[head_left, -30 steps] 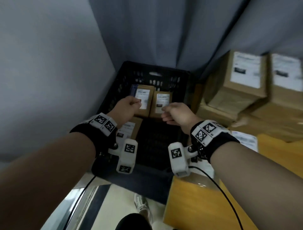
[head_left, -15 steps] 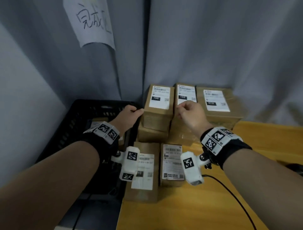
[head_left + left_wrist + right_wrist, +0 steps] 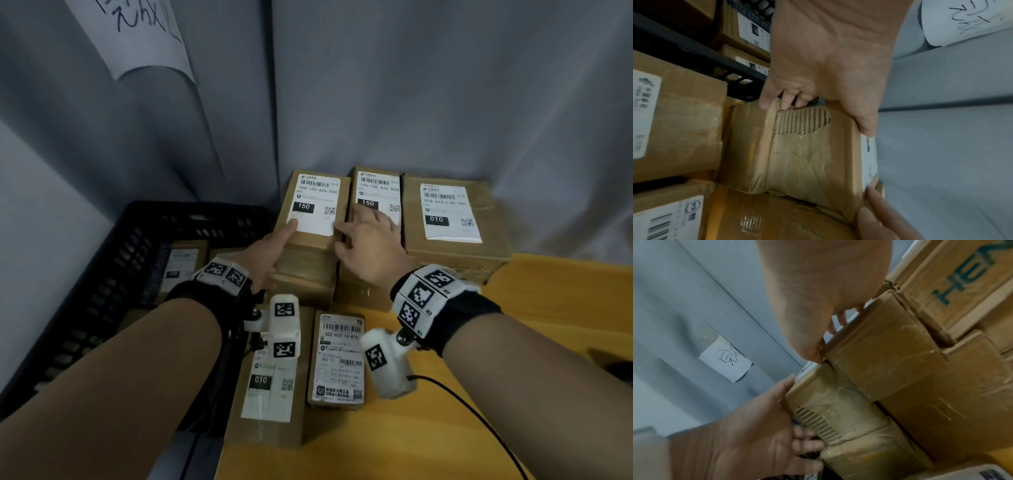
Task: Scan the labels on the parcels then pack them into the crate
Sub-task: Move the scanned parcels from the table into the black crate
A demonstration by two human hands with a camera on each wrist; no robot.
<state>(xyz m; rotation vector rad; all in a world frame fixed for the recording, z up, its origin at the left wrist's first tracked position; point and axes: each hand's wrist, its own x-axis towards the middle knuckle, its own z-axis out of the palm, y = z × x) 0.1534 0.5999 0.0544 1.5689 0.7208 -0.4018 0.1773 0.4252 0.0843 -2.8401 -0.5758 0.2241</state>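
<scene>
Brown parcels with white labels are stacked on the yellow table. My left hand grips the top-left parcel marked 150: the thumb lies on its label and the fingers curl round its left edge. My right hand lies spread on the neighbouring 150 parcel, its thumb pressed at the gap between the two. The black crate stands left of the table with labelled parcels inside.
A wider parcel marked 010 sits right of the stack. Two flat parcels lie near the table's front left corner. Grey curtains with a paper note close off the back. A black cable crosses the table.
Both hands left the crate, swung right to the stack and uncurled. The left now grips the top-left parcel and the right rests on its neighbour.
</scene>
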